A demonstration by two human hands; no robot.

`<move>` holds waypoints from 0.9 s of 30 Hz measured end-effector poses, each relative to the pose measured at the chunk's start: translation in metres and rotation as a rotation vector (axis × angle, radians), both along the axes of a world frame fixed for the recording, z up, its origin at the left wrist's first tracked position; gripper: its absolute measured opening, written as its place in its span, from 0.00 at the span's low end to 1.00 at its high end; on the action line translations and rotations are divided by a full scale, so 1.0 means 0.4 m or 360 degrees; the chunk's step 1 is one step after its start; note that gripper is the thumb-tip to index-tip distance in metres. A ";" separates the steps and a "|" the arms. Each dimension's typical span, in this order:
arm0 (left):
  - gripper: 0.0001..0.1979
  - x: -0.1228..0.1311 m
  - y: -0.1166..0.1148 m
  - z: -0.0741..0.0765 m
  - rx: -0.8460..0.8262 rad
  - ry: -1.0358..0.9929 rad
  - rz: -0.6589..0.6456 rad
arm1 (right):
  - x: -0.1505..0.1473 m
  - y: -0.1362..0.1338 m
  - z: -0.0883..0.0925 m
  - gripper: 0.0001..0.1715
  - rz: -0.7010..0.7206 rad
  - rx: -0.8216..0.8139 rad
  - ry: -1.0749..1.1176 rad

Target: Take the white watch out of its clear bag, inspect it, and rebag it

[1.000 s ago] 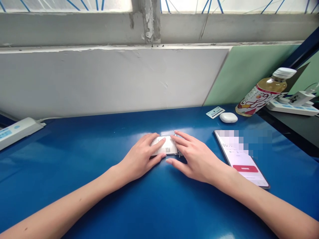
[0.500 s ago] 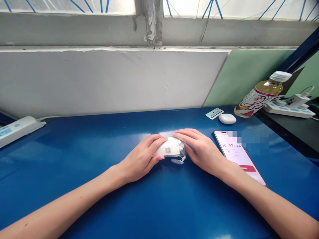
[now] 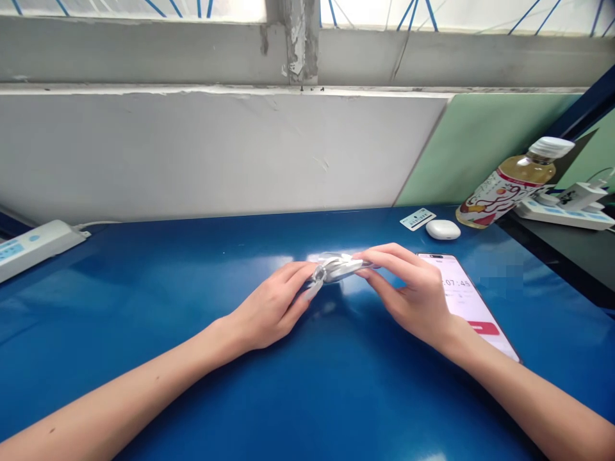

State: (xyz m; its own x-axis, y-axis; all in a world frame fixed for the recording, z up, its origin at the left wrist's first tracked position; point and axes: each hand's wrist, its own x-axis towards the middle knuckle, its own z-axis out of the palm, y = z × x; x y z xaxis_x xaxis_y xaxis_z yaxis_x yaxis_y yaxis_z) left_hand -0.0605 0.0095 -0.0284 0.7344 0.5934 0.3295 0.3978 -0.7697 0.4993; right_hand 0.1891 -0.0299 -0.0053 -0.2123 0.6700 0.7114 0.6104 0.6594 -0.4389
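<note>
A glossy blue counter [image 3: 144, 307] fills the lower frame. At right of centre a phone [image 3: 473, 307] lies flat, its screen lit white with a red bar. Toward the upper right, a small white earbud case [image 3: 442, 229] sits just beside a white barcode card [image 3: 418, 219]. Further right a bottle [image 3: 512, 184] of amber drink leans tilted, white cap up. At the far right edge a white power strip [image 3: 567, 214] carries a charger [image 3: 582, 193]. Another power strip [image 3: 36, 246] lies at the left edge. A grey-white wall [image 3: 216, 153] and a green panel [image 3: 480, 141] stand behind.
</note>
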 end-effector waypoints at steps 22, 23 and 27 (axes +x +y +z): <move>0.44 -0.003 -0.001 -0.006 0.0078 0.0162 0.0062 | 0.003 0.017 -0.041 0.17 -0.0046 -0.0787 -0.0138; 0.42 -0.003 0.000 -0.007 0.0061 0.0184 0.0072 | 0.006 0.017 -0.040 0.19 -0.0058 -0.0724 -0.0287; 0.37 -0.003 0.001 -0.009 0.0022 0.0250 0.0118 | 0.019 0.011 -0.017 0.26 0.0081 -0.0581 -0.0775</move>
